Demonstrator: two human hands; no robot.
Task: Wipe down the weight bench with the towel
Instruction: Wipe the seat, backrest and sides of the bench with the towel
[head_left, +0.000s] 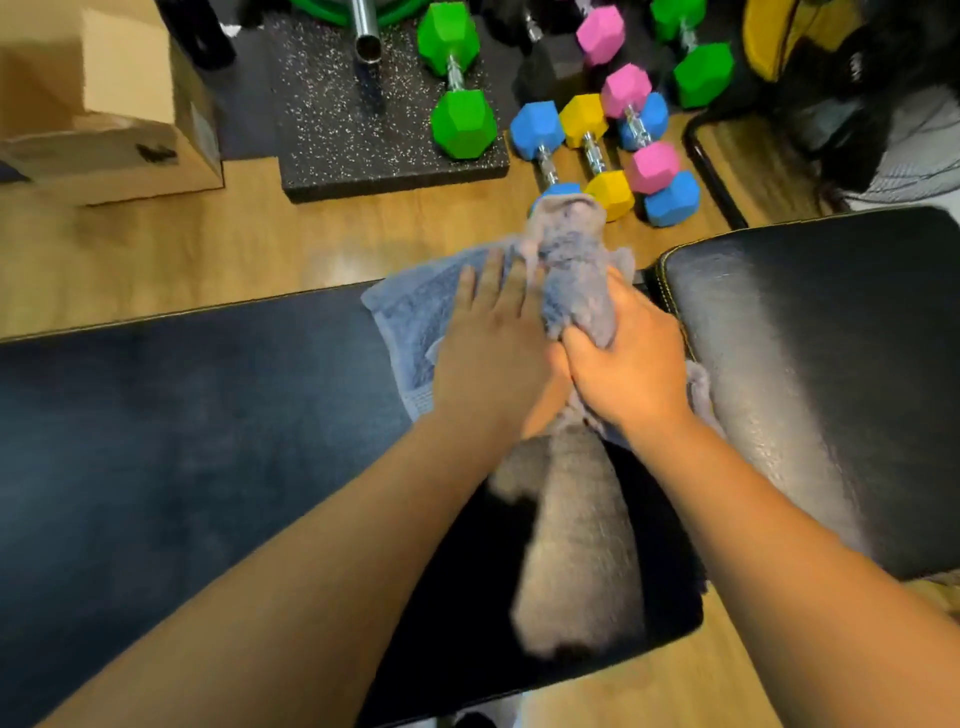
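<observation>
Head view: your left hand (488, 338) lies flat and open on the spread part of the towel (410, 317), pressing it to the bench (182, 415) near the gap between the pads. Your right hand (628, 364) is closed around a bunched fold of the towel. A loose tail hangs toward you, blurred. Risks: the bunched cloth wipes only a narrow strip, the tail may snag in the gap, and the right pad (831, 338) may be missed.

Fluffy grey terry towel (415, 306) on glossy black padded bench (810, 332); polished wood floor (208, 260).
</observation>
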